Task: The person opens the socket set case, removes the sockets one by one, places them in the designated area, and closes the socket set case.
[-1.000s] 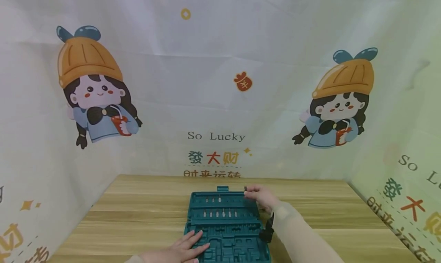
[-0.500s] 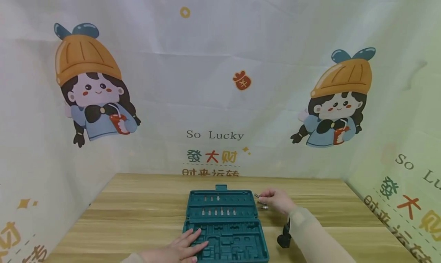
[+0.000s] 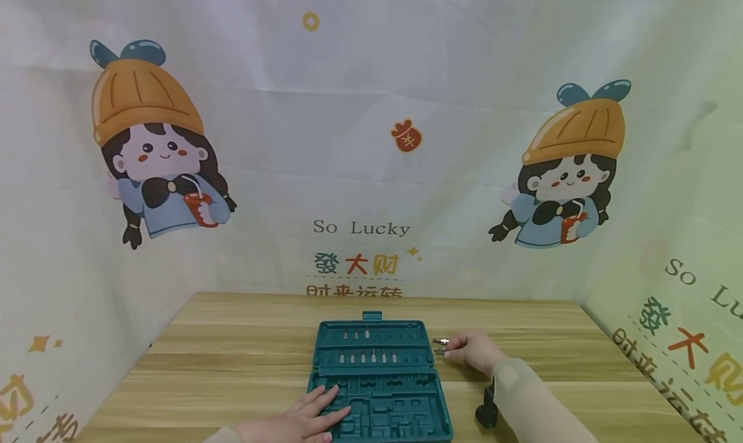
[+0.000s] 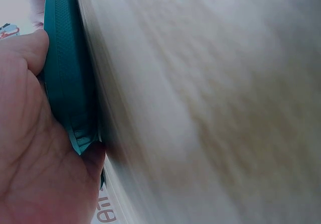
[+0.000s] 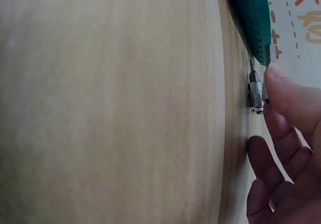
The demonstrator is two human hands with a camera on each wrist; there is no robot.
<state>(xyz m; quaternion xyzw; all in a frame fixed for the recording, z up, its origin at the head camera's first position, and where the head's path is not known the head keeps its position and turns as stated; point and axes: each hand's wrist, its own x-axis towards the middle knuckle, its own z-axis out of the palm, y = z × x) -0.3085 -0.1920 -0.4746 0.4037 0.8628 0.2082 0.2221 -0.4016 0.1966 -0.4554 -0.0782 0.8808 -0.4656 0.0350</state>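
Slim metal bit point(image 5: 272, 53), moulded case point(image 3: 400, 407)

Wooden table point(image 3: 232, 353) with teal case point(image 3: 400, 414), metal piece point(image 5: 255, 94)

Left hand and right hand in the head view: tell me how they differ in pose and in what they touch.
The left hand rests on the lower half of the teal case; the right hand is out beside the case's right edge.
The left hand's fingers are straight and spread, while the right hand pinches a small metal piece between thumb and finger.
Both are bare and come out of pale sleeves.
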